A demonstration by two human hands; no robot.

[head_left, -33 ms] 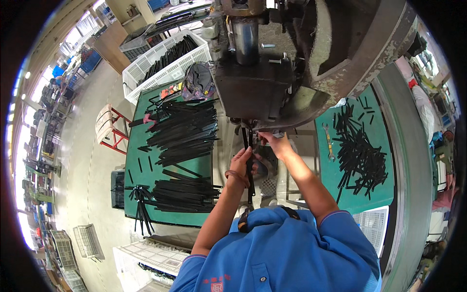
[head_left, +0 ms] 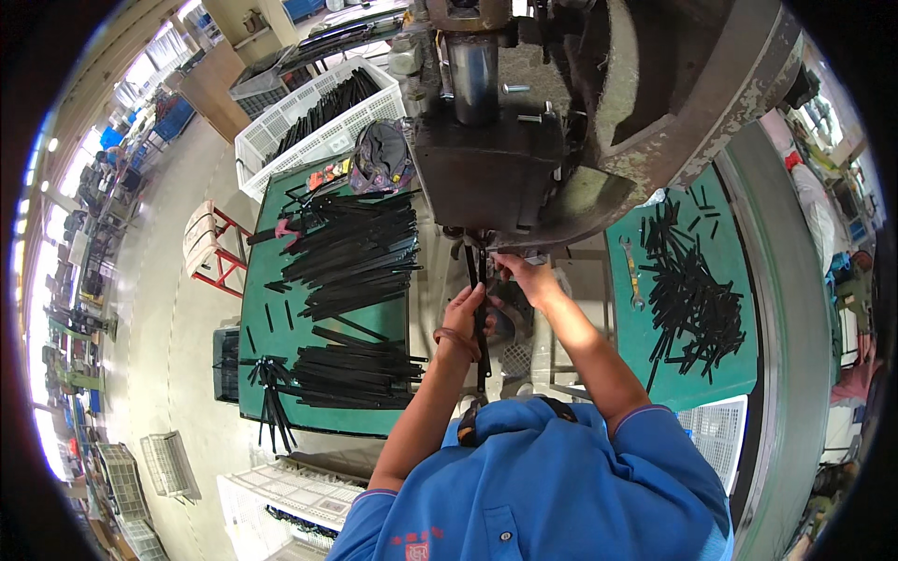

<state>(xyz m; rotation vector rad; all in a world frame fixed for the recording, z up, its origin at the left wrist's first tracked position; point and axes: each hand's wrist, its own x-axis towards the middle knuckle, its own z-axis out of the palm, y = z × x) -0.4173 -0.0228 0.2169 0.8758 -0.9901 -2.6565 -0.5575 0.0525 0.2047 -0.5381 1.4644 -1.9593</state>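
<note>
My left hand point(head_left: 463, 310) is closed around long narrow black strips point(head_left: 483, 360), which run from below my wrist up to the underside of the press head point(head_left: 486, 173). At least two strips seem to lie side by side there, their upper ends close under the dark block. My right hand point(head_left: 528, 279) is just right of those upper ends. Its fingers are bent and pressed together near the strips, and whatever they grip is hidden. A brown bracelet point(head_left: 456, 340) circles my left wrist.
Heaps of black strips point(head_left: 351, 248) cover the green table point(head_left: 271, 351) on the left. On the right-hand green table point(head_left: 622, 341) lie a wrench point(head_left: 632, 273) and a pile of shorter black pieces point(head_left: 697, 299). A white crate point(head_left: 323, 131) holds more strips; a red-framed stool point(head_left: 215, 248) stands far left.
</note>
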